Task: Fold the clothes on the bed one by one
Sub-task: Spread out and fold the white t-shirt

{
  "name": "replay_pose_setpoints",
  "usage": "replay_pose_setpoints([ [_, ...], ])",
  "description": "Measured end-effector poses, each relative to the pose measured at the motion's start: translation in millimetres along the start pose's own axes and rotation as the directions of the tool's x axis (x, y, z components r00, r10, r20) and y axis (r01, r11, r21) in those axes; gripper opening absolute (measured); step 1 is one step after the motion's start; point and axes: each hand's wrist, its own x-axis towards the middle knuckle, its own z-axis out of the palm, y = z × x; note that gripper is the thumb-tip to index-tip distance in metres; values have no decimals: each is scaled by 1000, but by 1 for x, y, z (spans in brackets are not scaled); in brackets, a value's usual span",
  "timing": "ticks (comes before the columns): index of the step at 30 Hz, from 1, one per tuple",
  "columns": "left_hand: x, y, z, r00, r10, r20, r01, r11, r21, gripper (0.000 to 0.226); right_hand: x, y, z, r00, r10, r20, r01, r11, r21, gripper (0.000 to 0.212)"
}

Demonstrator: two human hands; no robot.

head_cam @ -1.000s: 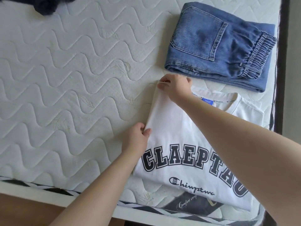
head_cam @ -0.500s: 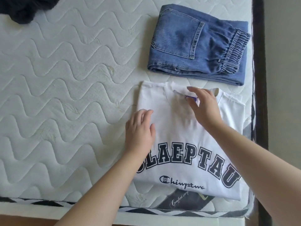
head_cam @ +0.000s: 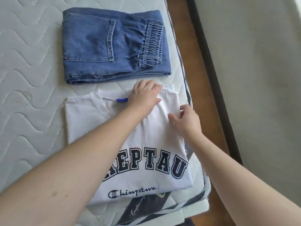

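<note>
A white T-shirt (head_cam: 127, 136) is laid flat near the front right corner of the quilted mattress (head_cam: 29, 98), its sides folded in so that a neat rectangle is formed. Dark block lettering is displayed across the chest, with a smaller script logo printed beneath it, and a blue label (head_cam: 121, 100) is seen at the neckline.

The left hand (head_cam: 145, 95) is stretched across the shirt and pressed flat on the top right shoulder area, fingers straight and spread a little; nothing is gripped. The left forearm is laid diagonally over the shirt, and part of the lettering is hidden by it.

The right hand (head_cam: 185, 120) is brought in at the shirt's right edge. Its fingers are lightly curved and its fingertips are placed at the fabric, the thumb held a little apart on the left. Whether the edge is actually pinched cannot be told.

Just beyond the shirt, a pair of folded blue jeans (head_cam: 114, 46) is set on the mattress, back pocket up and elastic waistband turned to the right. The two garments are kept close but apart. To the right, the wooden bed frame (head_cam: 200, 88) and a pale floor (head_cam: 260, 79) are shown.
</note>
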Motion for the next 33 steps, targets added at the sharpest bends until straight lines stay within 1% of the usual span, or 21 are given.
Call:
replay_pose_setpoints([
  [1, 9, -1, -3, 1000, -8, 19, 7, 999, 49, 48, 1, 2, 1, 1000, -1, -12, 1, 1000, 5, 27],
  [3, 24, -3, -10, 998, -34, 47, 27, 990, 141, 38, 3, 4, 1, 999, -13, -45, 15, 999, 43, 22],
  [6, 35, -3, -18, 989, -110, 96, 94, 984, 154, 25, 3, 5, -3, 997, -36, -66, 40, 997, 66, 20],
  [8, 32, 1, -17, 988, -120, 96, 104, 983, 152, 24, 0, 6, -7, 997, -44, -56, 49, 995, 89, 19],
  [10, 20, 7, -13, 997, -75, 21, 71, 983, 167, 30, -8, 8, -10, 996, -70, -47, 72, 996, 61, 24],
  [13, -16, 22, -5, 994, 7, -107, 4, 995, 100, 39, -27, 19, -7, 972, -194, -135, 181, 978, -104, 38],
  [15, -49, 30, 4, 980, 11, -199, -4, 999, 34, 39, -45, 25, 1, 939, -273, -211, 245, 958, -149, 45],
  [16, -69, 33, 11, 971, -13, -238, 16, 1000, 10, 40, -54, 27, 8, 916, -328, -231, 293, 941, -171, 48],
  [17, -90, 35, 18, 967, -42, -252, 42, 999, -4, 41, -63, 28, 16, 889, -399, -224, 356, 911, -207, 51],
  [18, -111, 37, 26, 967, -70, -243, 71, 997, -4, 45, -71, 30, 26, 861, -475, -183, 425, 868, -255, 54],
  [20, -151, 36, 43, 978, -124, -170, 133, 990, 46, 54, -78, 40, 41, 818, -573, -55, 517, 773, -367, 58],
  [23, -193, 24, 65, 985, -171, -17, 171, 972, 159, 65, -73, 59, 47, 832, -551, 64, 505, 705, -497, 63],
  [25, -202, 16, 73, 985, -169, 30, 163, 974, 156, 67, -69, 63, 47, 848, -523, 86, 476, 682, -555, 69],
  [27, -201, 14, 71, 986, -161, 47, 153, 979, 132, 66, -68, 61, 45, 879, -471, 78, 420, 685, -595, 75],
  [29, -202, 12, 62, 987, -160, 20, 157, 983, 90, 64, -75, 56, 43, 905, -423, 48, 365, 712, -599, 75],
  [30, -205, 9, 56, 986, -168, -17, 169, 983, 71, 63, -82, 54, 44, 904, -427, 33, 361, 719, -594, 72],
  [31, -211, 5, 50, 981, -183, -67, 187, 981, 54, 61, -91, 50, 48, 891, -454, 30, 385, 717, -582, 69],
  [33, -229, -6, 42, 959, -232, -164, 240, 970, 34, 57, -118, 39, 67, 829, -557, 50, 491, 683, -541, 64],
])
